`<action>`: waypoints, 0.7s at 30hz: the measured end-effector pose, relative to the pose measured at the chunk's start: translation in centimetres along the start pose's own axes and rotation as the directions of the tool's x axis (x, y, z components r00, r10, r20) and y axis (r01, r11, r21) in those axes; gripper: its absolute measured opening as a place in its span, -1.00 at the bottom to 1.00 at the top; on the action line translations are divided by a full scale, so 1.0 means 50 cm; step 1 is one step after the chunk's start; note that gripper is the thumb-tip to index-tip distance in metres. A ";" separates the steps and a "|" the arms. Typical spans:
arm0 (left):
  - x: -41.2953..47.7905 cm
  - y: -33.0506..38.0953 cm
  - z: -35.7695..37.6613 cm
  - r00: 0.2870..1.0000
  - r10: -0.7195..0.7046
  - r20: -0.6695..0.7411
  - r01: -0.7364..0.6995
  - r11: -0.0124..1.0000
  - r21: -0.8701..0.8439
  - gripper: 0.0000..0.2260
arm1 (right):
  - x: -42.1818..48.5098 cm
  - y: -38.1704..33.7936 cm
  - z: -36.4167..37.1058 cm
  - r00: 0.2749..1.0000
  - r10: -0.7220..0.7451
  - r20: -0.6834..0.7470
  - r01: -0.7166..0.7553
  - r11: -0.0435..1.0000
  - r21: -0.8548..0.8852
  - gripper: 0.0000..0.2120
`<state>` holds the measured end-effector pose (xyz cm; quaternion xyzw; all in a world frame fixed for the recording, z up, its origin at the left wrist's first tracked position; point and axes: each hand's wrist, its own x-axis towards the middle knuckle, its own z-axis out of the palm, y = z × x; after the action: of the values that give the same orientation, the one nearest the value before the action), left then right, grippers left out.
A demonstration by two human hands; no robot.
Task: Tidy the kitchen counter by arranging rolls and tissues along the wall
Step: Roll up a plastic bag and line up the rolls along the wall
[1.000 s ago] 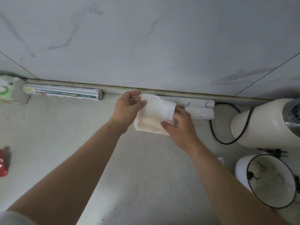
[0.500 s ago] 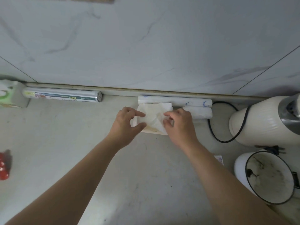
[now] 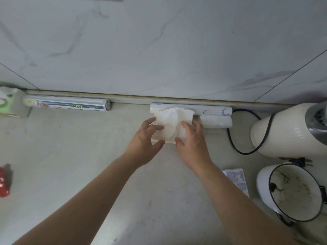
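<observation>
A soft pack of white tissues [image 3: 172,123] lies on the counter, its loose top sheet crumpled. My left hand [image 3: 145,140] grips its left side, and my right hand [image 3: 192,140] holds its right side. Just behind the pack, two white rolls lie along the wall: a long one [image 3: 210,110] and a shorter one [image 3: 215,121] in front of it. Further left, a silver wrap roll [image 3: 67,104] rests against the wall, with a green tissue box [image 3: 10,105] at its left end.
A cream appliance [image 3: 283,133] with a black cord [image 3: 237,147] stands at the right. Below it are a white bowl-like container [image 3: 297,193] and a printed packet [image 3: 236,179]. A red object [image 3: 5,181] lies at the left edge.
The raised top tissue has been pushed down onto the pack. Both hands lowered and now hold the pack by its sides, close to the white rolls.
</observation>
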<state>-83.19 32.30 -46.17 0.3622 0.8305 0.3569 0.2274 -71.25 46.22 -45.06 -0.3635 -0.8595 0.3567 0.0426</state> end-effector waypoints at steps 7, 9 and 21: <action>0.029 0.032 0.030 0.999 0.019 0.033 -0.019 1.000 0.010 -0.61 | 0.016 0.020 -0.019 0.992 -0.056 -0.115 0.015 0.944 -0.330 -0.60; 0.033 0.034 0.032 0.999 -0.006 0.043 0.006 1.000 0.015 -0.61 | 0.017 0.021 -0.019 0.992 -0.073 -0.106 0.026 0.918 -0.397 -0.61; -0.018 0.032 -0.029 1.000 0.000 0.028 -0.002 0.998 0.056 -0.51 | -0.030 -0.020 -0.048 0.974 -0.071 -0.215 -0.005 0.944 -0.331 -0.53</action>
<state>-82.83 31.78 -43.91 0.3738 0.8366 0.3287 0.2287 -69.96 46.16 -42.34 -0.3888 -0.9027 0.1640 0.0839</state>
